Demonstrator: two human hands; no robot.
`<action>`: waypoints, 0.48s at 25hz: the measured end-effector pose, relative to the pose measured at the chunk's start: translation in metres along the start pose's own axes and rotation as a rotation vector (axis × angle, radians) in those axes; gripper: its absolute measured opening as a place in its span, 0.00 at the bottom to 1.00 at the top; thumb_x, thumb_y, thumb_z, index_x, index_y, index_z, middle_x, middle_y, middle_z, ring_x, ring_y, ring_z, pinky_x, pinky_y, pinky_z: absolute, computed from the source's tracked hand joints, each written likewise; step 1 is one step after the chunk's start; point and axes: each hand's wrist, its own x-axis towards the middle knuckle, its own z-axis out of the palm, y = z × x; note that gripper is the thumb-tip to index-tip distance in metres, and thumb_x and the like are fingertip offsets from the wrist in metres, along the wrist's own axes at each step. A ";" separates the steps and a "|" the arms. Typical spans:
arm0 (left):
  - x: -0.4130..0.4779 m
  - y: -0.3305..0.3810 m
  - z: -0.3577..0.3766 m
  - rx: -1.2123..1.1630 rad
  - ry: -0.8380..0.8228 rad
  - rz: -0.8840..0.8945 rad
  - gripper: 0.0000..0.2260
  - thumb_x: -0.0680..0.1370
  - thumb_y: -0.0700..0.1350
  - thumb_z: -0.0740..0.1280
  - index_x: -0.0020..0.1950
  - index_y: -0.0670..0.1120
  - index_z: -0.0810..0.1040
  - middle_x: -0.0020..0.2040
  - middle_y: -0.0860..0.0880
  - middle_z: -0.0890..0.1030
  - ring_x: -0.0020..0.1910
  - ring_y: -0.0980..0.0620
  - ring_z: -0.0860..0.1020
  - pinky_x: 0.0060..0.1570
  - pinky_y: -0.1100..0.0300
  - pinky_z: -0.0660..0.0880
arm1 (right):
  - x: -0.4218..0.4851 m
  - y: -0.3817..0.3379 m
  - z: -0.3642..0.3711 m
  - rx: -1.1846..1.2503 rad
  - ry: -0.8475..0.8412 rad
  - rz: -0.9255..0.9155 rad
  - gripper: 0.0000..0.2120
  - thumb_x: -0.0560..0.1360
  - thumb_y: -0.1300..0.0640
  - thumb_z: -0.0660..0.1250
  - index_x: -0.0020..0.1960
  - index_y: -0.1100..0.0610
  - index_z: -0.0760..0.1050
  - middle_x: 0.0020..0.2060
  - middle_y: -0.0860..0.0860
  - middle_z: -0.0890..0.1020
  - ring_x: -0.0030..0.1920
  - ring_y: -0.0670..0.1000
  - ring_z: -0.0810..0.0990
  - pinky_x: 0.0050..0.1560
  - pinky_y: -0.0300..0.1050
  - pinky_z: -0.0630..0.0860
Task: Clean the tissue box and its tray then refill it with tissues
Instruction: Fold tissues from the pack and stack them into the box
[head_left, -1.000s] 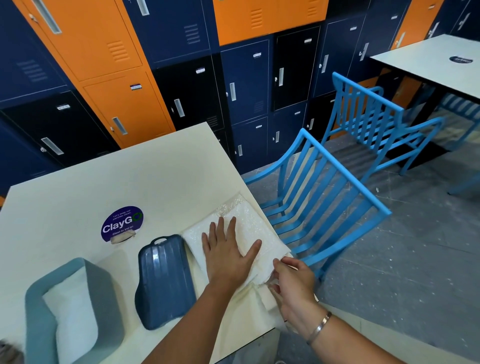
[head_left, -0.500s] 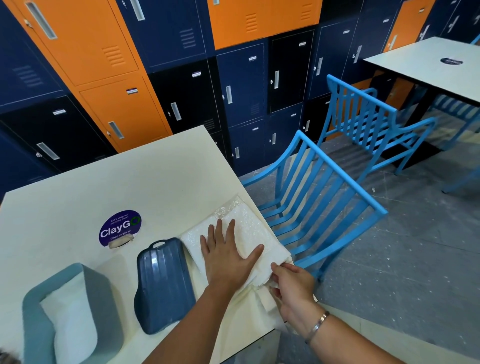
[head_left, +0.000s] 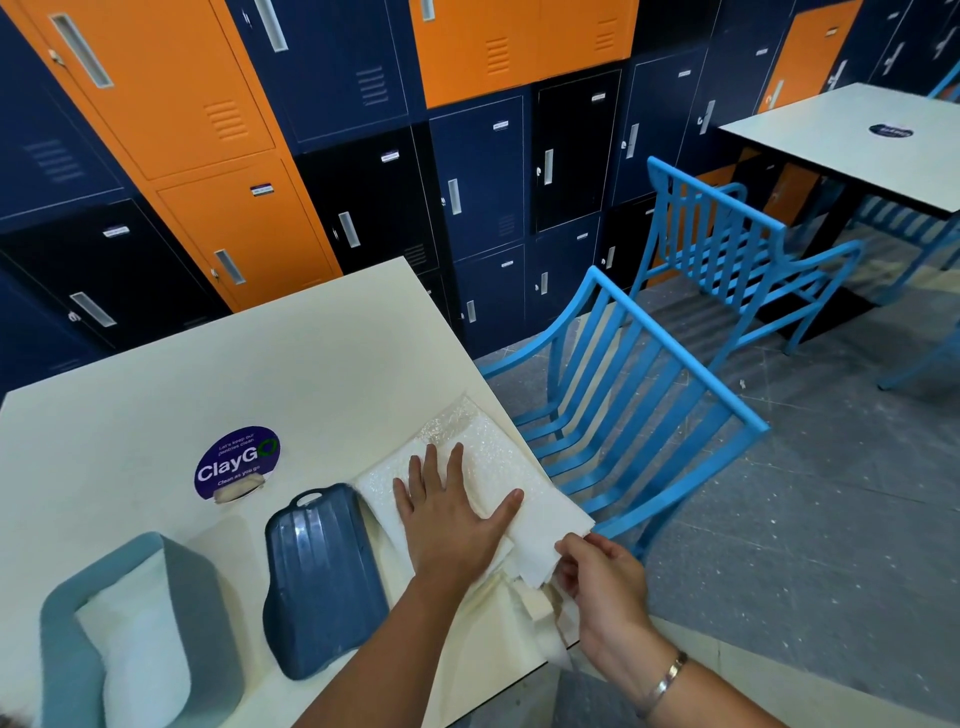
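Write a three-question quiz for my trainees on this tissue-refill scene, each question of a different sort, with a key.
1. True or false: the left hand lies flat on the tissue pack.
2. Fill in: the light blue box stands to the ___ of the dark blue tray.
3. What does the right hand pinch? A) the tray B) the tissue pack's near edge C) a chair

Key: 1 true; 2 left; 3 B.

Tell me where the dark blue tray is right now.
Head view, lower left: the dark blue tray lies on the table between the tissue box and the tissue pack.
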 end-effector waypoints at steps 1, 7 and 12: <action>0.000 0.000 0.000 -0.003 0.002 0.002 0.46 0.70 0.82 0.45 0.83 0.60 0.49 0.85 0.51 0.47 0.83 0.46 0.43 0.80 0.41 0.38 | 0.000 -0.001 -0.001 0.002 -0.025 0.014 0.07 0.73 0.71 0.69 0.49 0.63 0.79 0.38 0.57 0.79 0.36 0.52 0.75 0.36 0.45 0.74; 0.000 -0.001 -0.001 -0.005 -0.002 -0.001 0.45 0.70 0.82 0.45 0.83 0.60 0.50 0.85 0.50 0.48 0.83 0.46 0.43 0.80 0.42 0.39 | -0.003 -0.006 -0.002 -0.049 -0.075 0.025 0.04 0.75 0.68 0.67 0.49 0.64 0.78 0.38 0.56 0.80 0.39 0.54 0.77 0.40 0.48 0.74; 0.000 0.000 -0.002 -0.004 -0.014 0.003 0.45 0.71 0.82 0.44 0.83 0.60 0.50 0.85 0.51 0.47 0.83 0.46 0.43 0.80 0.42 0.38 | -0.004 -0.009 -0.012 -0.017 -0.073 -0.007 0.05 0.74 0.64 0.65 0.50 0.61 0.76 0.46 0.58 0.81 0.46 0.58 0.78 0.43 0.50 0.73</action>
